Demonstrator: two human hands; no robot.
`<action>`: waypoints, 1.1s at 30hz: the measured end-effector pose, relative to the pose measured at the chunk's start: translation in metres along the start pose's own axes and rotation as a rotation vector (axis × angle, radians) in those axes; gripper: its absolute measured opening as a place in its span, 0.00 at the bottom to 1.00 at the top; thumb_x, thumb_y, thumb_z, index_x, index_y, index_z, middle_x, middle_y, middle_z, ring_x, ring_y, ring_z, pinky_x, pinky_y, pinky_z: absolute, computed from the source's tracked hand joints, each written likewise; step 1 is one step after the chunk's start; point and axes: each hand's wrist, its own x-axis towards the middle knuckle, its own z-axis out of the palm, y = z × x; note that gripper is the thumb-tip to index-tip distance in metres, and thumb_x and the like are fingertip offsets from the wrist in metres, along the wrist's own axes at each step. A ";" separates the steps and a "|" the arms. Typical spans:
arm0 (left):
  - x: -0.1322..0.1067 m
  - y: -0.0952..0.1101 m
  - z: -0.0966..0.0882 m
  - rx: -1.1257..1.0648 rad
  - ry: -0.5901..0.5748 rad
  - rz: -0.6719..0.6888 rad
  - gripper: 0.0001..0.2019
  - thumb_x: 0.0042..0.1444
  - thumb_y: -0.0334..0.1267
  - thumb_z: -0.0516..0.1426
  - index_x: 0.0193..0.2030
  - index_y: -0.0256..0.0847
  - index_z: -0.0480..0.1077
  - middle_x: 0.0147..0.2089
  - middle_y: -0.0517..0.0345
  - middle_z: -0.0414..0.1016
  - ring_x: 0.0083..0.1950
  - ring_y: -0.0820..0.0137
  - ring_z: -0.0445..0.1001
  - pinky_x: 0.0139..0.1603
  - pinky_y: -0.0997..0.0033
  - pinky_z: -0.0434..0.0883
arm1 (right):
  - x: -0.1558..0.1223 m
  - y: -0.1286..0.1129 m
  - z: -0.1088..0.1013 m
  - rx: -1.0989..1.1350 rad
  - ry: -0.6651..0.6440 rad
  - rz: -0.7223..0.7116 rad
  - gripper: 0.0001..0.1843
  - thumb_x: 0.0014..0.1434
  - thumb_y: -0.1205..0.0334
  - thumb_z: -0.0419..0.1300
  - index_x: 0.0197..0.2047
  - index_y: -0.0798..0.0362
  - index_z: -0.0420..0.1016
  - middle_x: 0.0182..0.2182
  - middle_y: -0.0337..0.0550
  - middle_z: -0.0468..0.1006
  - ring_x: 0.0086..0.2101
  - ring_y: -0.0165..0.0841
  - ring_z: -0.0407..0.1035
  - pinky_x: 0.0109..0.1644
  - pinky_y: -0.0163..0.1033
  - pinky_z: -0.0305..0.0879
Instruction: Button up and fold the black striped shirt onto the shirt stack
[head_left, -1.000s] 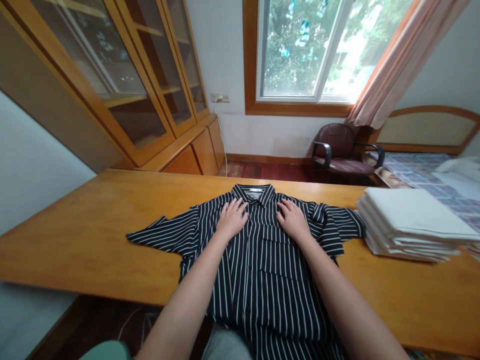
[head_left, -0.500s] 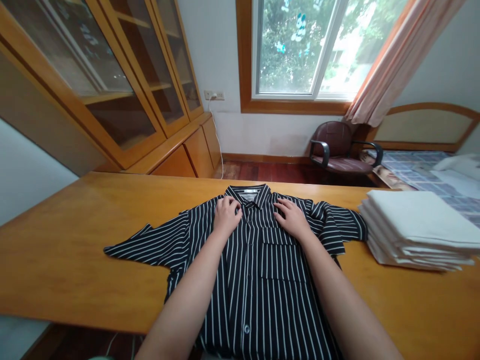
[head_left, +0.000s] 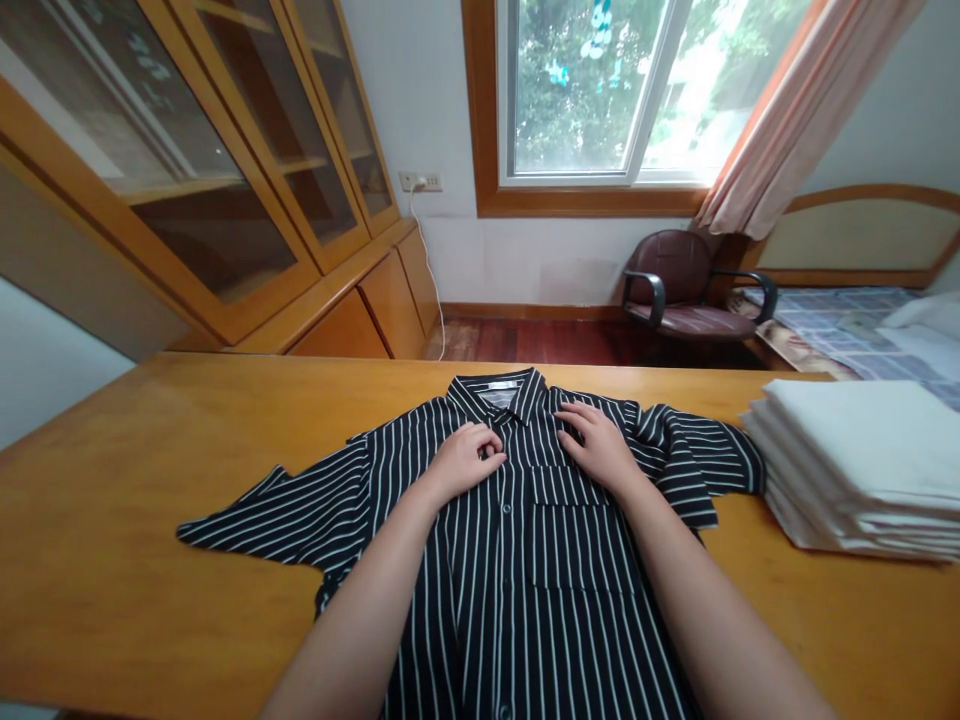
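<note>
A glass-fronted cabinet (head_left: 315, 265) stands at left, beyond a wooden table (head_left: 97, 480) where a black-and-white striped shirt (head_left: 480, 570) lies front up, collar (head_left: 532, 400) toward the far edge, one sleeve (head_left: 285, 515) stretched out to the left. A person's left hand (head_left: 459, 462) is at the chest beside the button strip (head_left: 506, 620), fingers curled (whether they pinch any fabric cannot be told). Across the strip, the right hand (head_left: 600, 450) is loosely spread above the chest pocket (head_left: 581, 545), gripping nothing. A brown chair (head_left: 671, 270) stands past the table; farther right, the other sleeve (head_left: 720, 460) ends beside a stack of folded white cloth (head_left: 862, 440), a bed (head_left: 825, 325) behind it.
</note>
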 end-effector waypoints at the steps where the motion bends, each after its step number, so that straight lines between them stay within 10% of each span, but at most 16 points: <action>1: 0.000 -0.001 0.000 -0.010 -0.004 -0.005 0.05 0.57 0.38 0.58 0.32 0.43 0.73 0.34 0.58 0.75 0.40 0.64 0.71 0.43 0.64 0.68 | 0.000 -0.001 -0.001 0.025 0.027 -0.009 0.19 0.65 0.57 0.54 0.56 0.47 0.77 0.59 0.44 0.73 0.60 0.42 0.64 0.67 0.51 0.59; 8: 0.000 -0.001 -0.006 -0.170 -0.014 -0.094 0.06 0.58 0.39 0.57 0.33 0.41 0.73 0.37 0.57 0.76 0.40 0.65 0.74 0.42 0.67 0.68 | -0.003 -0.024 -0.014 0.096 0.162 -0.079 0.16 0.67 0.60 0.53 0.49 0.48 0.81 0.45 0.48 0.79 0.49 0.44 0.69 0.59 0.53 0.64; 19: -0.004 0.005 -0.012 -0.728 -0.230 -0.390 0.13 0.56 0.46 0.60 0.37 0.38 0.70 0.24 0.61 0.75 0.23 0.74 0.69 0.28 0.75 0.65 | -0.011 -0.085 0.006 0.293 -0.046 -0.126 0.06 0.65 0.62 0.61 0.39 0.49 0.79 0.35 0.39 0.79 0.34 0.31 0.73 0.40 0.36 0.68; 33: -0.005 0.003 -0.012 -0.929 -0.303 -0.374 0.15 0.53 0.46 0.65 0.37 0.36 0.70 0.28 0.59 0.77 0.29 0.75 0.72 0.34 0.75 0.68 | -0.010 -0.082 0.028 0.551 -0.046 0.001 0.03 0.59 0.63 0.67 0.33 0.51 0.77 0.31 0.38 0.78 0.32 0.31 0.71 0.37 0.35 0.65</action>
